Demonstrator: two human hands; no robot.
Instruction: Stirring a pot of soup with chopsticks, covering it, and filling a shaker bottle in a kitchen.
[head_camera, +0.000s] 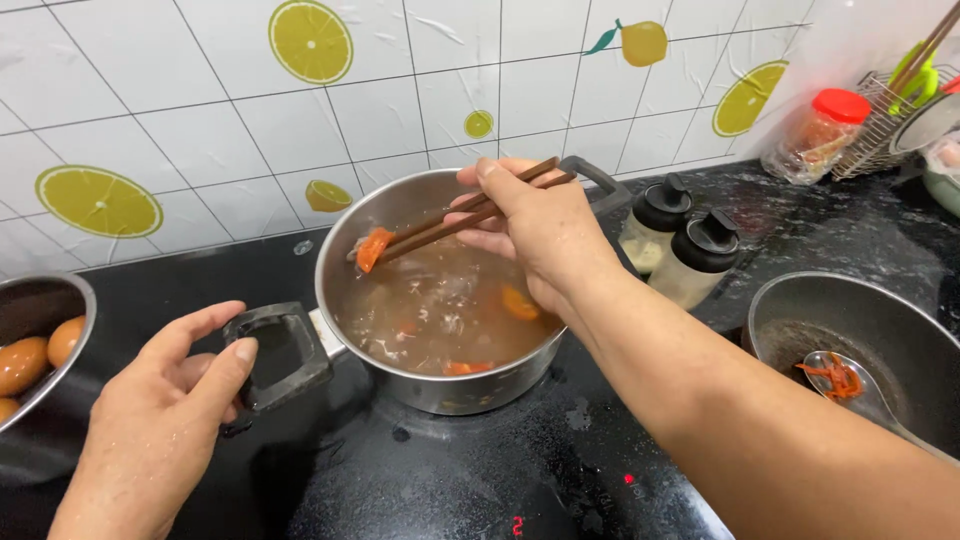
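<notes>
A steel pot (345, 222) of brownish broth with carrot pieces stands on a black cooktop (480, 470). My right hand (535, 225) reaches over the pot and holds brown chopsticks (455, 218). Their tips pinch an orange carrot piece (373, 248) just above the broth at the pot's left side. My left hand (170, 410) sits at the pot's left, thumb and fingers closed on its black handle (285, 355). More carrot pieces (520, 302) float in the broth.
A steel bowl of brown eggs (30, 360) sits at the far left. Two black-capped squeeze bottles (690, 255) stand right of the pot. A dark pan with a spoon and orange shreds (850, 375) is at right. A red-lidded jar and rack stand behind.
</notes>
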